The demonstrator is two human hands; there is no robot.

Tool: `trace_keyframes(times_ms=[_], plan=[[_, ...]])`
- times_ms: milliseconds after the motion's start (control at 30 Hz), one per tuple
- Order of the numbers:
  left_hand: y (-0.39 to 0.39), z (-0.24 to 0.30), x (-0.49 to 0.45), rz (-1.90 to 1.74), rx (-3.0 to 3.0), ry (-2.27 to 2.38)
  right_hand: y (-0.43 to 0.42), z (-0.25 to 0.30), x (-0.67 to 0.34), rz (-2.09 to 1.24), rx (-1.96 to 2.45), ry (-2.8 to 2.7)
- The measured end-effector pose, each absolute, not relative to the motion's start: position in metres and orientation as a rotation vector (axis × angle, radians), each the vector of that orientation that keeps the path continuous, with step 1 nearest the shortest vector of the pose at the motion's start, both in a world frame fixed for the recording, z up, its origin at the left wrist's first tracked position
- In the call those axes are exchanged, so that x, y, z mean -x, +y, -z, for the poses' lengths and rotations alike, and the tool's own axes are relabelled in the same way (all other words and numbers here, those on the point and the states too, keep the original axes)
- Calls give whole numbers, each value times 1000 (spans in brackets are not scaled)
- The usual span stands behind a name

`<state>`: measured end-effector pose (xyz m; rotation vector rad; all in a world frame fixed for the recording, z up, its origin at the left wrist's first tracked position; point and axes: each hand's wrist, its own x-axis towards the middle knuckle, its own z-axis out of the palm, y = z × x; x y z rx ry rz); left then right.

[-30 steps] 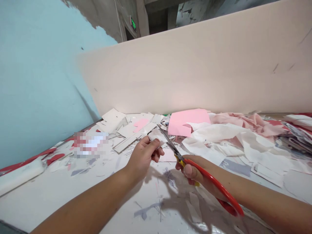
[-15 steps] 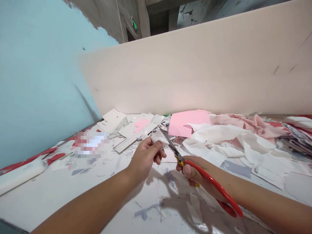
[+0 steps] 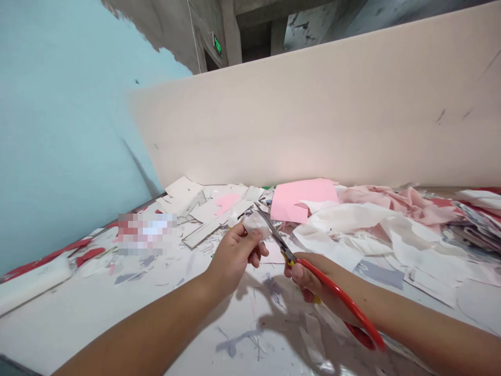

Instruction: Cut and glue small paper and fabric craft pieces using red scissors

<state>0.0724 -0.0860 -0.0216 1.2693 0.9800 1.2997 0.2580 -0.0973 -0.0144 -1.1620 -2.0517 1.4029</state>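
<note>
"What are the hands doing?"

"Left hand (image 3: 235,256) is pinching one white paper scrap (image 3: 255,224); right hand (image 3: 309,279) is gripping red-handled scissors (image 3: 336,297), blades right at the scrap."

"Nearby?"

"One large pink sheet (image 3: 301,201) and one small pink piece (image 3: 227,202) are lying just beyond, among white offcuts (image 3: 352,219) on the worktop (image 3: 117,308)."

Pink paper sheet (image 3: 297,201) at far edge, crumpled white paper (image 3: 348,219) right of it, upright pale board (image 3: 313,115) behind, blue wall (image 3: 66,130) left.
</note>
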Motion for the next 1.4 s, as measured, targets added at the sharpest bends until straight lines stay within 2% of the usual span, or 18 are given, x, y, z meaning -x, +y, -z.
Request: trace_keyframes(times_ms=[833,1400], plan=[[-85,19,-73,-1317,-1211,1015,-96,25,-255,-1211,1274,-2098],[-87,18,-73,-1335,-1230,1031,-95,25,-253,-1215,1310,-2114]])
